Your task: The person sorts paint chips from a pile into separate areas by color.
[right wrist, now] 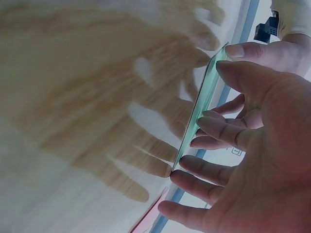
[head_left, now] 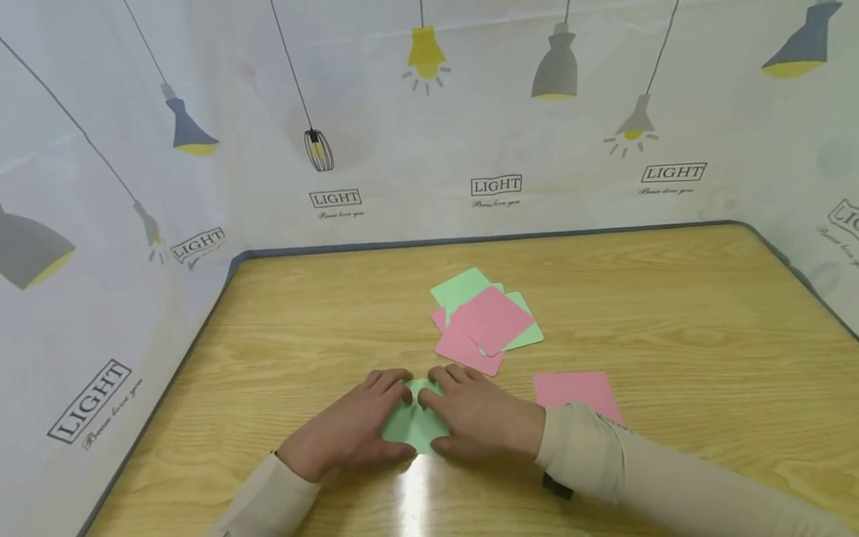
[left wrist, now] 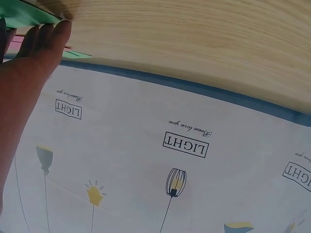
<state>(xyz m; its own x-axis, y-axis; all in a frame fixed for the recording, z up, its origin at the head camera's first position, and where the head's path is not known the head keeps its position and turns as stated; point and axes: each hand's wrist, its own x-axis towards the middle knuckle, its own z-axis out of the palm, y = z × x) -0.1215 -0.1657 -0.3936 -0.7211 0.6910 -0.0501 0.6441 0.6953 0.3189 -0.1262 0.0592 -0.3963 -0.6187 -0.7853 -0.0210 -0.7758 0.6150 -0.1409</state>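
A green square card [head_left: 416,426] lies flat on the table before me, between both hands. My left hand [head_left: 357,426] holds its left side, thumb at the near edge and curled fingers at the far edge. My right hand [head_left: 479,414] grips the right side the same way, the index finger bent over the card's face. Seen low from the right wrist, the card [right wrist: 206,94] shows as a thin strip with thumbs and fingertips along it. At the left wrist view's corner, fingertips meet the card's edge [left wrist: 29,17].
Beyond the hands lies a loose pile of pink [head_left: 493,321] and green [head_left: 463,285] cards. A single pink card [head_left: 580,389] lies right of my right hand, partly behind the sleeve. A white curtain [head_left: 403,149] printed with lamps surrounds the wooden table [head_left: 302,321].
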